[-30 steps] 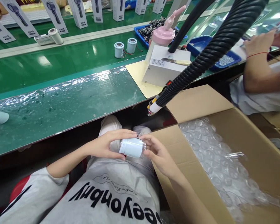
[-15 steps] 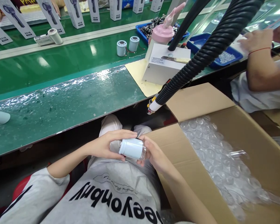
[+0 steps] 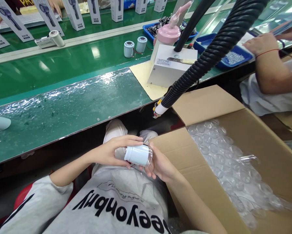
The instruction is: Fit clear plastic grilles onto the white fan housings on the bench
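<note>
The pale blue cylinder (image 3: 137, 155) lies on its side between the person's two hands, over the lap and short of the green bench (image 3: 82, 104). Its ridged end sits in the gap of the left hand (image 3: 111, 151), which is partly closed on it, the outstretched fingers along the upper side and the thumb beneath. The clear plastic end (image 3: 150, 156) points toward the right hand (image 3: 161, 166), which is half open and loosely curled just beside that end, some fingertips below it; whether it grips the plastic, I cannot tell. Right of the hands stands an open cardboard box (image 3: 208, 104) containing clear plastic pieces (image 3: 221, 162), and a black ribbed hose (image 3: 196, 68) slants down, its tip well apart from the cylinder.
</note>
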`<act>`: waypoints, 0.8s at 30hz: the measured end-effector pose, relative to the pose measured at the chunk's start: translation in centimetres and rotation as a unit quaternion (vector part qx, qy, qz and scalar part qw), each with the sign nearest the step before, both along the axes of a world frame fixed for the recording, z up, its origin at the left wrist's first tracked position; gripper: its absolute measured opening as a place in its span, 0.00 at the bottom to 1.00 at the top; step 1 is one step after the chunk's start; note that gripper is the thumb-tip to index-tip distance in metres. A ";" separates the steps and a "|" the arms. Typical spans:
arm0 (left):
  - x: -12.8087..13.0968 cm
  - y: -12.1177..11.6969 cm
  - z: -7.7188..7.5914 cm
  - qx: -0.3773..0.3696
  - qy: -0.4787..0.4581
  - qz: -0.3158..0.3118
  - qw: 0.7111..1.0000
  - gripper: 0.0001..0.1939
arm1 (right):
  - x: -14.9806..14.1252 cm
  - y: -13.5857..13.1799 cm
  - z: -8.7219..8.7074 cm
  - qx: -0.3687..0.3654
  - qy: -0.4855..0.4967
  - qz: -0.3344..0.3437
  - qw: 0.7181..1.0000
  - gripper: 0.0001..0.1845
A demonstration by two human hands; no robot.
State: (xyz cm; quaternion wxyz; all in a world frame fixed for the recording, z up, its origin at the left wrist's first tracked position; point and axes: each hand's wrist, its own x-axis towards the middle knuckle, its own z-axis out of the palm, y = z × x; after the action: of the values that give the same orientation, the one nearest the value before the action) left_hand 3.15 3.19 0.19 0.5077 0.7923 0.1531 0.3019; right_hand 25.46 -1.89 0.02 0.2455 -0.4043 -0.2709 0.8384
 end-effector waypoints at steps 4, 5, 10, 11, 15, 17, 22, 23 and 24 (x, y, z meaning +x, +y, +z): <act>0.2 -0.4 0.5 -0.017 0.023 0.019 0.999 0.36 | 0.3 -0.2 -0.5 -0.003 0.000 0.021 1.000 0.42; 0.3 -0.5 0.6 -0.034 0.029 0.025 0.999 0.35 | 0.4 -0.3 -0.6 0.004 -0.008 0.023 1.000 0.43; 0.6 -1.0 1.1 -0.157 0.062 0.073 0.983 0.34 | 1.1 -1.1 -1.0 0.214 -0.090 -0.056 0.971 0.40; 0.6 -1.1 1.2 -0.181 0.062 0.080 0.978 0.35 | 1.4 -1.3 -1.0 0.294 -0.117 -0.081 0.945 0.39; 0.7 -1.3 1.2 -0.256 0.061 0.076 0.962 0.36 | 2.3 -1.3 -0.6 0.609 -0.211 -0.076 0.761 0.36; 0.6 -1.3 1.2 -0.275 0.062 0.059 0.958 0.37 | 2.6 -1.2 -0.4 0.664 -0.232 -0.040 0.709 0.32; 0.3 -0.9 1.3 -0.212 0.025 0.019 0.977 0.40 | 2.6 -1.4 -0.5 0.521 -0.189 -0.063 0.830 0.28; 0.2 -0.9 1.3 -0.208 0.019 0.010 0.978 0.40 | 2.6 -1.5 -0.6 0.496 -0.177 -0.072 0.847 0.27; 0.2 -0.9 1.2 -0.215 0.014 0.002 0.977 0.40 | 2.5 -1.5 -0.7 0.484 -0.172 -0.077 0.855 0.25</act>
State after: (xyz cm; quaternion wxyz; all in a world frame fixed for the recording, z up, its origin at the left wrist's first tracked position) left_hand 3.32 2.26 1.36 0.6632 0.6684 0.2235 0.2519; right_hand 27.99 -3.44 -0.68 0.4232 -0.3915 -0.6483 0.4974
